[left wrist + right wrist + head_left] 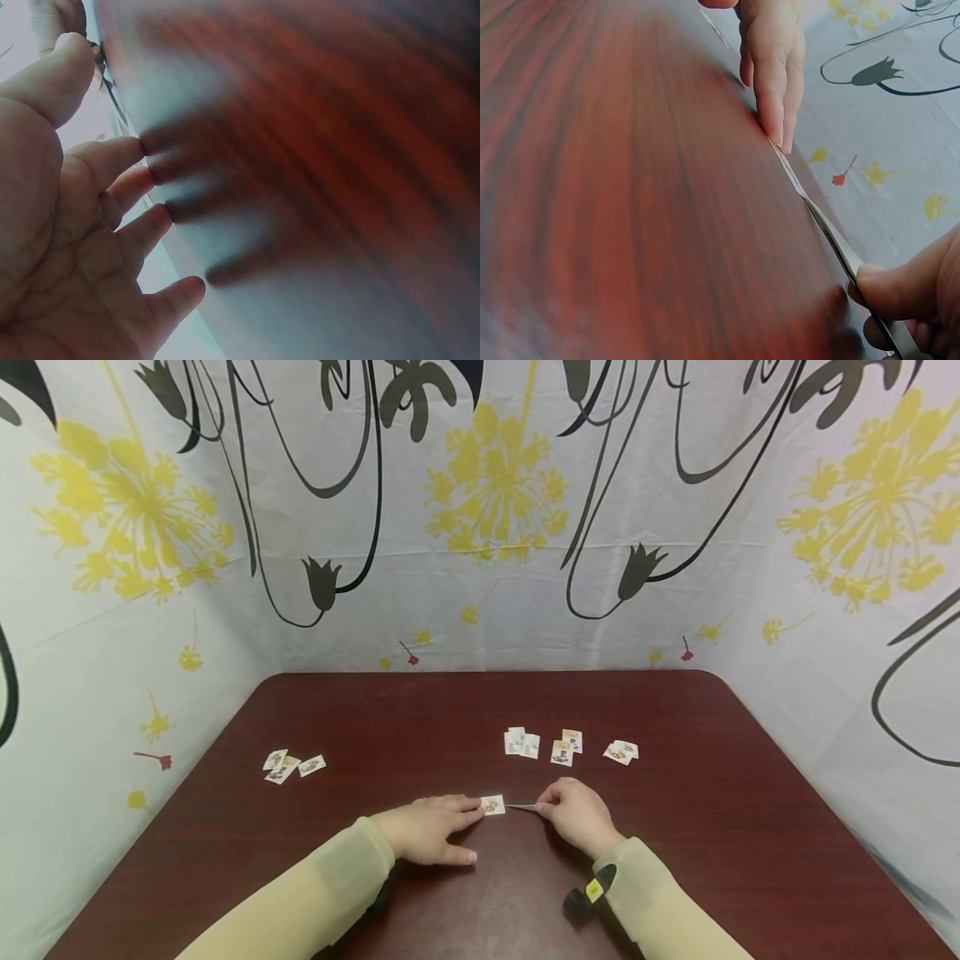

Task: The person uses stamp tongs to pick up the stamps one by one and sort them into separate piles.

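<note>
A small printed card (492,805) lies on the dark red table at the centre in the head view. My left hand (438,828), palm down with fingers straight, touches the card's left edge with its fingertips. Just right of the card, my right hand (576,814) pinches a thin item (522,807) seen nearly edge-on, its far end meeting the card. In the right wrist view this thin item (832,238) runs from my right thumb and finger (907,289) to the card (786,166) at my left fingertips.
On the table (420,718), several cards lie in small overlapping groups: one at the far left (282,769) and others at the back right, such as the near-centre group (521,743), the middle pair (562,753) and the right pair (619,752). A patterned cloth (480,610) hangs behind.
</note>
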Action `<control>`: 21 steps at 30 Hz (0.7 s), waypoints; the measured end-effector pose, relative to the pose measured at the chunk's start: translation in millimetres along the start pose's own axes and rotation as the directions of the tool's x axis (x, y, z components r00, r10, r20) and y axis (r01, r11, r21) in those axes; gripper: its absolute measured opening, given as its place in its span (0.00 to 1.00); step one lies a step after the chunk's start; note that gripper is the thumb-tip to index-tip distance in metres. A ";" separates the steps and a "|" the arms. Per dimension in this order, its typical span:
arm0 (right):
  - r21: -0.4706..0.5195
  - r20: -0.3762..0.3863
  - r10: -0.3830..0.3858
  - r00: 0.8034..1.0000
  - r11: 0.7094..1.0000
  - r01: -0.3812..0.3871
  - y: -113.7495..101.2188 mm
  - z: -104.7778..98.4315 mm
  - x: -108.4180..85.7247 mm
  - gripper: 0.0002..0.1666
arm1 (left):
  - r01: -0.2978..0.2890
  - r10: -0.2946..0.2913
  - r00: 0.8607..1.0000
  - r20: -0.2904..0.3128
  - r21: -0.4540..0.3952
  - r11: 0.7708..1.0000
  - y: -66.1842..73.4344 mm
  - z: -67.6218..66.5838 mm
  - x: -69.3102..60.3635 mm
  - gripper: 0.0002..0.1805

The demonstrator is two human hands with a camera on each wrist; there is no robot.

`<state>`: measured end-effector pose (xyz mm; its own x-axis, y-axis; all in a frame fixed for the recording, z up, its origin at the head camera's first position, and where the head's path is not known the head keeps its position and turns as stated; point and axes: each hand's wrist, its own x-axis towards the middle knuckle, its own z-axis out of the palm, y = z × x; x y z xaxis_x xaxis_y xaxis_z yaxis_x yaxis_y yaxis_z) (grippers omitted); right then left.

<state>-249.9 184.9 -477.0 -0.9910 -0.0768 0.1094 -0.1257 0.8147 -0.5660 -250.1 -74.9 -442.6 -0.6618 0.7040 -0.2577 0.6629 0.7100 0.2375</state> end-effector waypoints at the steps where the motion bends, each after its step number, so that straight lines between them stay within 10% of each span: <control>1: -0.001 0.001 -0.001 1.000 1.000 0.001 0.1 -0.1 -0.1 0.08 | -0.001 0.001 1.000 0.002 -0.003 1.000 0.2 -0.3 -0.2 0.39; 21: 0.014 -0.011 0.002 1.000 1.000 -0.002 0.4 3.7 0.3 0.07 | 0.027 -0.026 0.999 0.039 -0.020 0.999 -0.8 0.4 -0.2 0.40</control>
<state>-250.4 183.0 -480.2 -0.9908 -0.0687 0.1170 -0.1241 0.8070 -0.5774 -250.3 -75.6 -443.2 -0.6645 0.6842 -0.3005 0.6375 0.7289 0.2496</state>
